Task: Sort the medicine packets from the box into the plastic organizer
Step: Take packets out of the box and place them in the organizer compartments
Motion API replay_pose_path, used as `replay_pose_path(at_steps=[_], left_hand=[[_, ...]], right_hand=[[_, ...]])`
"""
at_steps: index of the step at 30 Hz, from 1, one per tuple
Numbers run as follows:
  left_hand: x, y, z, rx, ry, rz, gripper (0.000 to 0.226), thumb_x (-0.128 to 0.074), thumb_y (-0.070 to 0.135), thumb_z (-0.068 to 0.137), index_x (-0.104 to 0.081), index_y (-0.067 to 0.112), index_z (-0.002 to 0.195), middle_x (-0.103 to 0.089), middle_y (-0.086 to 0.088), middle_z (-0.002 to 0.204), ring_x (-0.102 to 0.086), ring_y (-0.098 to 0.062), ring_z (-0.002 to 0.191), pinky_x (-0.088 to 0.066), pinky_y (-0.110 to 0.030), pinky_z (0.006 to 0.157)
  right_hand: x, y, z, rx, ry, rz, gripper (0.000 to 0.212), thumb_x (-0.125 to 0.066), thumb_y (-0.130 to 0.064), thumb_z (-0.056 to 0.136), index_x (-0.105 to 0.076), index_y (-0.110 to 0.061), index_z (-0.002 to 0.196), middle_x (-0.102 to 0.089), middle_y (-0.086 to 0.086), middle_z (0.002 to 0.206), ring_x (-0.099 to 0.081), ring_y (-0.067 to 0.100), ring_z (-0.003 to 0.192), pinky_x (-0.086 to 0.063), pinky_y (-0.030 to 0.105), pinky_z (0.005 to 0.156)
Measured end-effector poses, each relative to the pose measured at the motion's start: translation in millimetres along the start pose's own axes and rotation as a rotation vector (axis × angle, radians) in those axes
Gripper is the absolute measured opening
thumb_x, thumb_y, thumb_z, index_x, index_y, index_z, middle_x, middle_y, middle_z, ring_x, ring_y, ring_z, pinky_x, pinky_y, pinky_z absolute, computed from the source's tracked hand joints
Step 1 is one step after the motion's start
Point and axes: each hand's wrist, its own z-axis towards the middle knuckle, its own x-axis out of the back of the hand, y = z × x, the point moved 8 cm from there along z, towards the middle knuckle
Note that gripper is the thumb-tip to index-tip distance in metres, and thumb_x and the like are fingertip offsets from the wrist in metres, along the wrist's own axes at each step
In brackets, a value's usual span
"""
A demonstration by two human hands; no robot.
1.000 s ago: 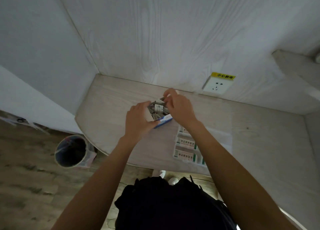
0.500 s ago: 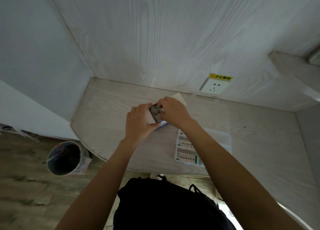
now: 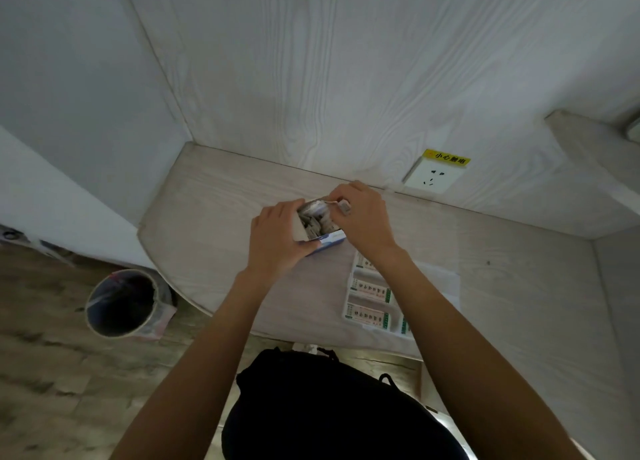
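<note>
Your left hand (image 3: 277,241) has its grip curled round the open box (image 3: 317,229), held just above the surface (image 3: 214,217); your right hand (image 3: 360,217) pinches a medicine packet (image 3: 343,207) at the box's top edge. More grey packets (image 3: 315,222) fill the box. Just right, the plastic organizer (image 3: 370,298) lies on the surface, holding green-and-white labelled packets.

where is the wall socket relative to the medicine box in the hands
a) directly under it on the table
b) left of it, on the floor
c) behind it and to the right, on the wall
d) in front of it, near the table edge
c: the wall socket sits on the back wall under a yellow sticker, beyond and right of the medicine box, which the left hand grips above the table.
</note>
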Motion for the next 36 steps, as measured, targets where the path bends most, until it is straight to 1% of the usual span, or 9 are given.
replay_pose_path(at_steps=[3, 7, 12, 18, 22, 25, 27, 32, 36], left_hand=[[-1.9, 0.6, -0.2, 0.016, 0.006, 0.015, 0.078, -0.075, 0.045, 0.067, -0.043, 0.021, 0.134, -0.05, 0.001, 0.132, -0.042, -0.024, 0.121, -0.033, -0.037, 0.093], [-3.6, 3.7, -1.3, 0.028, 0.02, 0.018, 0.079, -0.075, 0.044, 0.068, -0.041, 0.021, 0.135, -0.049, 0.001, 0.133, -0.041, -0.024, 0.122, -0.032, -0.036, 0.094], [-3.8, 4.7, -1.1, 0.025, 0.021, 0.05, 0.081, -0.075, 0.044, 0.068, -0.039, 0.019, 0.136, -0.047, 0.0, 0.135, -0.039, -0.023, 0.124, -0.032, -0.036, 0.096], [0.5, 11.9, 1.1, -0.019, 0.069, 0.041, 0.094, -0.073, 0.056, 0.066, -0.033, 0.017, 0.141, -0.04, -0.006, 0.142, -0.033, -0.028, 0.131, -0.033, -0.046, 0.104], [7.5, 23.2, 4.8, -0.078, 0.145, -0.009, 0.089, -0.056, 0.065, 0.067, -0.038, 0.013, 0.137, -0.044, -0.009, 0.139, -0.039, -0.029, 0.128, -0.034, -0.047, 0.105], [13.4, 34.5, 7.6, -0.152, 0.184, -0.037, 0.087, -0.052, 0.063, 0.069, -0.039, 0.009, 0.136, -0.044, -0.012, 0.139, -0.039, -0.029, 0.128, -0.032, -0.046, 0.106], [16.9, 48.8, 10.2, -0.217, 0.195, -0.066, 0.089, -0.056, 0.06, 0.07, -0.037, 0.005, 0.137, -0.046, -0.015, 0.136, -0.04, -0.03, 0.126, -0.032, -0.042, 0.106], [13.4, 78.0, 23.9, -0.264, 0.136, -0.142, 0.091, -0.074, 0.04, 0.074, -0.027, 0.006, 0.144, -0.058, -0.01, 0.119, -0.057, -0.023, 0.104, -0.045, -0.032, 0.089], [16.0, 95.9, 34.5, -0.219, 0.017, -0.2, 0.055, -0.066, 0.037, 0.082, -0.045, 0.018, 0.129, -0.063, 0.006, 0.093, -0.06, -0.009, 0.073, -0.042, -0.015, 0.059]], right_hand=[[7.5, 7.2, -3.4, -0.009, 0.051, 0.089, 0.009, -0.065, -0.006, 0.079, -0.071, -0.009, 0.085, -0.069, 0.008, 0.089, -0.064, 0.021, 0.079, -0.048, 0.03, 0.073], [3.0, 8.2, -2.0, -0.016, 0.003, 0.033, 0.007, -0.06, -0.013, 0.087, -0.066, -0.013, 0.089, -0.068, 0.006, 0.071, -0.058, 0.019, 0.059, -0.041, 0.027, 0.057], [10.5, 7.4, -1.4, -0.028, 0.071, 0.044, 0.007, -0.056, -0.014, 0.088, -0.062, -0.013, 0.092, -0.064, 0.004, 0.066, -0.049, 0.015, 0.05, -0.037, 0.027, 0.051], [31.6, 16.2, 0.1, -0.118, 0.201, 0.197, 0.007, -0.058, -0.013, 0.09, -0.06, -0.01, 0.096, -0.064, -0.002, 0.076, -0.063, 0.011, 0.065, -0.053, 0.028, 0.052], [32.8, 33.5, 1.7, -0.238, 0.186, 0.341, 0.004, -0.06, -0.011, 0.09, -0.059, -0.011, 0.094, -0.063, -0.002, 0.082, -0.066, 0.011, 0.071, -0.057, 0.026, 0.056], [31.3, 32.6, 3.5, -0.197, 0.154, 0.289, 0.005, -0.059, -0.01, 0.089, -0.06, -0.011, 0.094, -0.066, 0.002, 0.085, -0.068, 0.015, 0.077, -0.057, 0.027, 0.057], [29.9, 25.0, 4.9, -0.141, 0.126, 0.237, 0.007, -0.059, -0.01, 0.089, -0.061, -0.01, 0.096, -0.068, 0.004, 0.085, -0.066, 0.013, 0.074, -0.053, 0.018, 0.054], [42.7, 11.2, 6.2, -0.141, 0.132, 0.325, 0.008, -0.062, -0.01, 0.086, -0.063, -0.012, 0.094, -0.063, -0.004, 0.082, -0.058, 0.002, 0.07, -0.046, 0.007, 0.055], [64.9, 19.6, -1.7, -0.276, 0.057, 0.683, 0.015, -0.067, -0.012, 0.085, -0.06, -0.013, 0.098, -0.066, 0.005, 0.091, -0.068, 0.015, 0.086, -0.059, 0.028, 0.062]])
